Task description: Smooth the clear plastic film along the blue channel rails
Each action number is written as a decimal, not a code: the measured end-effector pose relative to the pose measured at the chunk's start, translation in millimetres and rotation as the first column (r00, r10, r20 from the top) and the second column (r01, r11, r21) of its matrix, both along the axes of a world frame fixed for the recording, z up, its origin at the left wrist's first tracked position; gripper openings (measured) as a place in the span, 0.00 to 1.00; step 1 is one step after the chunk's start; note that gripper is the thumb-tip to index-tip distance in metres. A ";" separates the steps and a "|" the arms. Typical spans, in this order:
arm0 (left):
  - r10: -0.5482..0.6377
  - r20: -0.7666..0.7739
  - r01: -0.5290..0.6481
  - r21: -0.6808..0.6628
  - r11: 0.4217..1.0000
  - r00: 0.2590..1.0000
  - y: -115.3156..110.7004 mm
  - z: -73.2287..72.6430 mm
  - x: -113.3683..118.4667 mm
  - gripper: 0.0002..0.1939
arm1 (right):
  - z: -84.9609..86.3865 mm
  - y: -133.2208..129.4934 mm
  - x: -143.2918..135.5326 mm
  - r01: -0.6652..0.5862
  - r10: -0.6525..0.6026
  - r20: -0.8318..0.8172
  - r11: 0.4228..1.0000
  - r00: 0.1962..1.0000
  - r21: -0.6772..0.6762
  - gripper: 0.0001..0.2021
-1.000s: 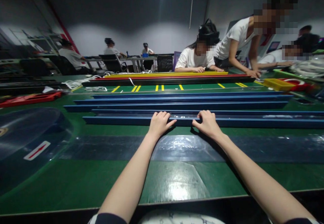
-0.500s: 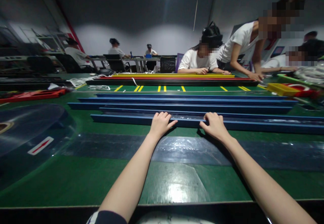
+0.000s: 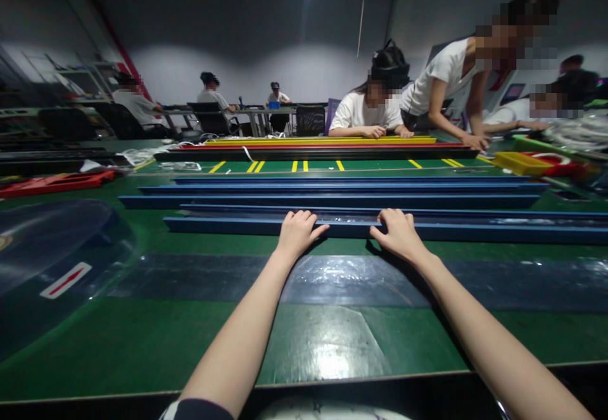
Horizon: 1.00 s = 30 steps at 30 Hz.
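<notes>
A long blue channel (image 3: 228, 225) lies across the green table (image 3: 190, 344), with clear film in its trough. My left hand (image 3: 298, 233) grips its near wall left of centre, thumb on the near side and fingers over the edge. Farther right, my right hand (image 3: 398, 233) holds the same wall in the same way, thumb pointing inward. Between me and the channel, a flat strip of clear film (image 3: 342, 280) runs over the table.
More blue channels (image 3: 332, 201) lie just behind. Beyond are black, red and yellow bars (image 3: 323, 141). A film roll (image 3: 42, 249) sits at left, near a red tool (image 3: 57, 184). A yellow tray (image 3: 520, 163) is at right. Several people sit or lean farther back.
The whole view has shifted slightly, so most things appear a little farther left. Both hands keep their places on the blue channel.
</notes>
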<state>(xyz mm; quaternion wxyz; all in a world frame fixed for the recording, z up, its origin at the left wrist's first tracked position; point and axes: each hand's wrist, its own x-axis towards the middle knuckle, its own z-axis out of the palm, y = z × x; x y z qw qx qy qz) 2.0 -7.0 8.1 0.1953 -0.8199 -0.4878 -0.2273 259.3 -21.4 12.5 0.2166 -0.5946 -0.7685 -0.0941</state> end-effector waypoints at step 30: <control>-0.003 0.011 0.003 0.021 1.000 1.000 -1.5 2.2 0.6 0.19 | 1.8 -3.4 -33.0 -0.154 0.165 -0.105 0.982 0.981 0.111 0.04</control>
